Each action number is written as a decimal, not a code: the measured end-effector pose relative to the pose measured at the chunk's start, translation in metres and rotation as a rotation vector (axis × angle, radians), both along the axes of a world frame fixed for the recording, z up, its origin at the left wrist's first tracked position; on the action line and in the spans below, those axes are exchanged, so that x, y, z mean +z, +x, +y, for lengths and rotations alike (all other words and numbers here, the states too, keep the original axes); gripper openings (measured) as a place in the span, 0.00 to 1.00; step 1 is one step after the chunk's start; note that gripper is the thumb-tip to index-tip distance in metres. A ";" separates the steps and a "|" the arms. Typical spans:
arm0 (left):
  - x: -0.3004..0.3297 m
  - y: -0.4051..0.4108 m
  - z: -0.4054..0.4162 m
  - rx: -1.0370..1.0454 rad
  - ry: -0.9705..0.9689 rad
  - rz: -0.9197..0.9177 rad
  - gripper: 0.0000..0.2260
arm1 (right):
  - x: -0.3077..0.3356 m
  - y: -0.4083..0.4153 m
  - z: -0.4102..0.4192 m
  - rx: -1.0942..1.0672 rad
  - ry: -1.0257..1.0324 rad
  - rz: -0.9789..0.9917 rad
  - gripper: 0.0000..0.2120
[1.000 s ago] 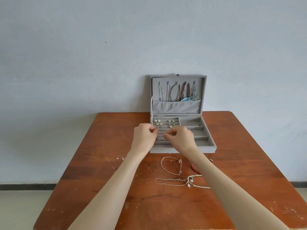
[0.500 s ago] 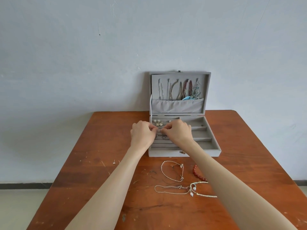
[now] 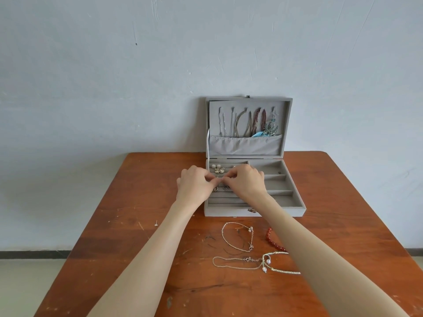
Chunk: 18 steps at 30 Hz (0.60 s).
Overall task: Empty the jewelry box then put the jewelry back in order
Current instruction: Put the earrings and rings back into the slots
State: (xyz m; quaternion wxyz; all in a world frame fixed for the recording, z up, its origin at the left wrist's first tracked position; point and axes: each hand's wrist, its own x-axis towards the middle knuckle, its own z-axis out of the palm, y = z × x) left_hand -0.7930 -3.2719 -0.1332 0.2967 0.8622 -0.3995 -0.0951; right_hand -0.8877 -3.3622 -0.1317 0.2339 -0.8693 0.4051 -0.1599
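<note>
Both hands have crept from the near rows toward the back of the jewelry box [image 3: 295, 203] on the tabletop [image 3: 128, 225] — left hand [image 3: 194, 185] and right hand [image 3: 246, 181] pinching something tiny, probably an earring being seated — bracelets [image 3: 238, 239] await.

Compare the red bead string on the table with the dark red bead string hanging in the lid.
The red bead string lies on the table, partly hidden by the right arm; the dark red bead string hangs upright in the lid. The first is brighter orange-red, the second darker maroon. Both are strings of round beads.
</note>
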 end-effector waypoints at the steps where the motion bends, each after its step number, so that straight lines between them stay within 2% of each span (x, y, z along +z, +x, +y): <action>1: 0.001 -0.001 0.001 -0.002 -0.001 0.000 0.10 | 0.000 0.000 0.000 -0.003 0.000 -0.003 0.08; 8: -0.003 -0.004 -0.004 0.086 -0.091 0.044 0.07 | -0.001 -0.002 0.000 0.002 -0.003 -0.013 0.09; 18: -0.002 -0.004 -0.010 0.125 -0.041 0.097 0.07 | -0.001 -0.003 0.001 -0.004 -0.016 -0.050 0.07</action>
